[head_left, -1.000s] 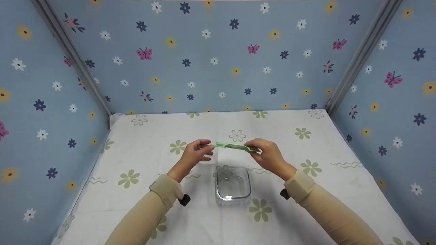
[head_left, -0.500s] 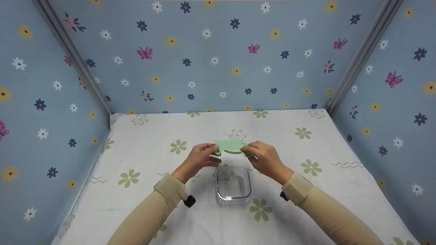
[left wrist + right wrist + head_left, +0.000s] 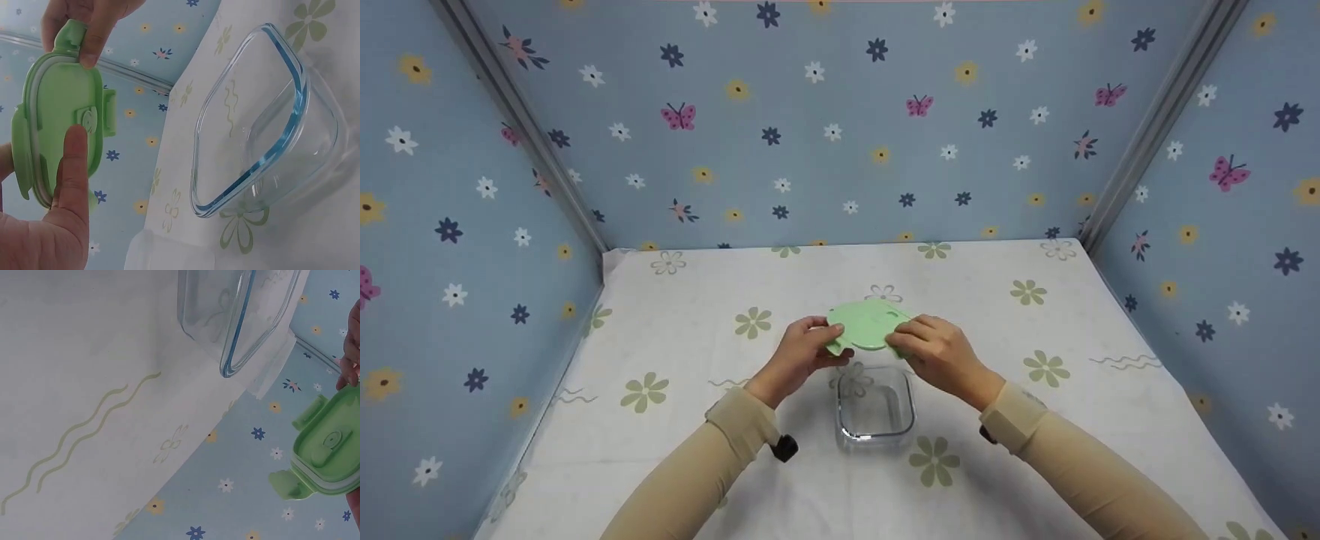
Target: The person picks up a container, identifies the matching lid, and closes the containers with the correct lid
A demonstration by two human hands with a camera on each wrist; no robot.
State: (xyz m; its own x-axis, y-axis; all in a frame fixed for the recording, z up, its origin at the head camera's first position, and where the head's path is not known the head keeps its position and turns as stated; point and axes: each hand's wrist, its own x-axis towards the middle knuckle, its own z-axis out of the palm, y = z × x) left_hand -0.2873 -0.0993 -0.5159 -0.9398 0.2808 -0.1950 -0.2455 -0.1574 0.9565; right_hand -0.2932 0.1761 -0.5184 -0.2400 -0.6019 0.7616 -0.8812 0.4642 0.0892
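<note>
1. Currently your left hand [image 3: 802,346] and right hand [image 3: 934,349] both pinch the green lid [image 3: 864,324], one at each side edge, fingers curled onto the rim.
2. Lid is in the air, tilted with its top face toward the head camera, just beyond and above the glass container [image 3: 875,409]. Not touching it.
3. Left wrist view: your thumb lies across the lid's face [image 3: 56,126], and the other hand's fingers [image 3: 90,34] grip the far end. Latch flaps stick out loose, none clipped.
4. Container sits upright and empty on the bench [image 3: 1035,420], on the flowered cloth, between your forearms. Rim is bare all round.
5. Step in hand, as I read it: lid lifted and being oriented over the container; seating not yet done.
6. Next move likely calls for levelling the lid, bringing it back toward you until centred over the rim, corners matched to the square opening, then lowering flat.
7. Watch the flaps: keep them splayed outward so none gets trapped under the lid edge on the glass.
8. Right wrist view shows only the lid's corner [image 3: 329,450] and the container wall [image 3: 236,320]; nothing else nearby.
</note>
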